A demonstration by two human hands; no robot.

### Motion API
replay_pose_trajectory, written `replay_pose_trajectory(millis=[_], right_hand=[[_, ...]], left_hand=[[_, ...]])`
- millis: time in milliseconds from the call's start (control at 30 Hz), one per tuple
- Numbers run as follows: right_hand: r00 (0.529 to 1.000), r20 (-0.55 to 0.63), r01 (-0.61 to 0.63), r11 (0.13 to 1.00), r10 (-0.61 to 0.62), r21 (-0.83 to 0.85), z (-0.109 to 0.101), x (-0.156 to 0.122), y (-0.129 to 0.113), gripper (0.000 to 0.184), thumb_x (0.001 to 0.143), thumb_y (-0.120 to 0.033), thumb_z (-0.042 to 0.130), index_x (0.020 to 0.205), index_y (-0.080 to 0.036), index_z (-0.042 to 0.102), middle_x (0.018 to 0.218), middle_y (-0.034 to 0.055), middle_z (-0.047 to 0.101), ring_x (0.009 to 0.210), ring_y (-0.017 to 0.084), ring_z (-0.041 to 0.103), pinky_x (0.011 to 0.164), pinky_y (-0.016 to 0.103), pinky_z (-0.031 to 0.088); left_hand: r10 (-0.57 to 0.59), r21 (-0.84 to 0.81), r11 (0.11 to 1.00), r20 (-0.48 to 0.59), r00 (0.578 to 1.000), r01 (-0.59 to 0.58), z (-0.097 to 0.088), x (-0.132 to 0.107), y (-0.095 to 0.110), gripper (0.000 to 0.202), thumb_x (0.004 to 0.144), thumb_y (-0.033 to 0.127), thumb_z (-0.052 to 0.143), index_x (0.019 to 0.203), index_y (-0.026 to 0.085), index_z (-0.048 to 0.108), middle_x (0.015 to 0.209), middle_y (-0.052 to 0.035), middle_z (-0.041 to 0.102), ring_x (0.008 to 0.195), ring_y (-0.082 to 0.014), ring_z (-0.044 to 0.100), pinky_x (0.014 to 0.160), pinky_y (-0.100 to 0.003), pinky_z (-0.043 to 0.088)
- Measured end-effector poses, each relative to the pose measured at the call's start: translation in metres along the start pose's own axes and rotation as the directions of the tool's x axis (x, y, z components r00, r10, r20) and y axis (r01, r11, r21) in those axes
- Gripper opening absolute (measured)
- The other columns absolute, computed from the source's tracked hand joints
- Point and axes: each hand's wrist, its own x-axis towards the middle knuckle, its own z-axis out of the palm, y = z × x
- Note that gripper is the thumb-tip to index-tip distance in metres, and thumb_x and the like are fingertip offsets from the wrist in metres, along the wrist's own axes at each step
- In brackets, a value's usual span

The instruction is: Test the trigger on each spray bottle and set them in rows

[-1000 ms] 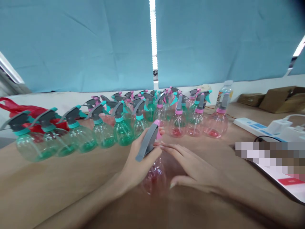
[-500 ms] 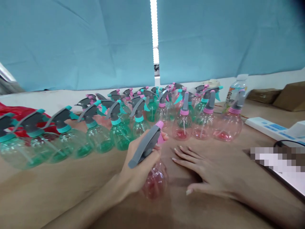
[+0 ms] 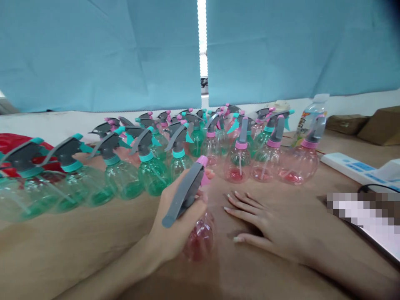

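My left hand (image 3: 179, 221) is wrapped round the neck of a pink spray bottle (image 3: 200, 239) with a grey and pink trigger head. The bottle stands close to upright at the front middle of the table, its neck hidden by my fingers. Lying flat on the table to its right is my right hand (image 3: 259, 223), fingers spread and nothing in it. Beyond my right hand stand three pink spray bottles (image 3: 236, 166) in a row. A line of green spray bottles (image 3: 125, 179) runs off to the left of my left hand.
Behind are several more green and pink spray bottles (image 3: 196, 137), packed close. At the right lie a white power strip (image 3: 353, 164), a blurred-out flat device (image 3: 371, 221) and brown boxes (image 3: 379, 127); a labelled drink bottle (image 3: 309, 121) stands nearby. Red plastic (image 3: 12, 146) lies far left.
The held bottle and my left hand appear slightly further left, and the view has shifted a little. My right thumb has moved slightly left; that hand stays flat on the table.
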Motion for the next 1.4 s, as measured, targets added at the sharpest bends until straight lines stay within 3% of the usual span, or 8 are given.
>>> replay_pose_trajectory(millis=[133,233,500,867,1267,1400], right_hand=[[1.000,0.013,-0.026,1.000,0.027,-0.017,-0.0017,0.0007,-0.0048,0.062,0.090,-0.058,0.050,0.143,-0.029,0.039,0.154,0.0043,0.027,0.142,0.029,0.020,0.115,0.055,0.019],[0.999,0.028,-0.036,0.999,0.037,-0.039,-0.0019,0.0012,-0.0056,0.061,0.091,-0.059,0.047,0.143,-0.028,0.038,0.154,0.0042,0.027,0.142,0.028,0.019,0.115,0.055,0.018],[1.000,-0.023,-0.019,0.999,0.019,-0.030,0.0028,0.0010,-0.0008,0.042,0.100,-0.044,0.037,0.139,-0.031,0.046,0.152,0.0015,0.033,0.142,0.025,0.023,0.115,0.054,0.020],[0.998,-0.064,-0.008,1.000,0.007,-0.018,0.0043,0.0010,0.0008,0.042,0.098,-0.044,0.041,0.138,-0.030,0.048,0.150,0.0025,0.036,0.141,0.025,0.027,0.114,0.054,0.023],[0.997,-0.073,-0.006,1.000,0.005,-0.010,0.0059,0.0007,0.0019,0.042,0.098,-0.044,0.043,0.137,-0.030,0.049,0.150,0.0023,0.038,0.141,0.025,0.027,0.114,0.053,0.024],[0.997,-0.073,0.000,1.000,-0.002,-0.024,0.0065,0.0008,0.0027,0.042,0.098,-0.043,0.043,0.137,-0.031,0.048,0.150,0.0015,0.037,0.141,0.025,0.027,0.114,0.053,0.023]], left_hand=[[0.066,0.035,0.997,0.020,0.998,-0.067,0.0025,0.0025,0.0001,0.024,0.079,0.022,0.056,0.101,0.029,0.061,0.073,0.0041,0.054,0.066,-0.0142,0.053,0.060,-0.025,0.046],[0.042,0.037,0.998,0.033,0.999,-0.044,0.0023,0.0024,0.0003,0.020,0.080,0.022,0.055,0.099,0.028,0.060,0.070,0.0046,0.052,0.063,-0.0140,0.051,0.059,-0.025,0.046],[0.033,0.009,0.999,0.044,0.999,-0.033,0.0017,0.0018,0.0007,0.029,0.080,0.021,0.056,0.107,0.031,0.061,0.073,0.0051,0.054,0.064,-0.0134,0.051,0.059,-0.024,0.045],[0.040,0.040,0.998,0.028,0.999,-0.041,0.0015,0.0028,0.0016,0.036,0.079,0.023,0.057,0.114,0.031,0.062,0.075,0.0029,0.059,0.064,-0.0153,0.055,0.062,-0.027,0.050],[0.036,0.017,0.999,0.020,0.999,-0.037,0.0016,0.0045,0.0040,0.030,0.076,0.024,0.059,0.105,0.028,0.066,0.081,0.0015,0.066,0.068,-0.0177,0.061,0.065,-0.030,0.053],[0.038,0.051,0.998,0.024,0.999,-0.039,0.0002,0.0040,0.0040,0.030,0.075,0.025,0.059,0.105,0.029,0.066,0.073,0.0013,0.064,0.069,-0.0198,0.061,0.065,-0.032,0.054]])
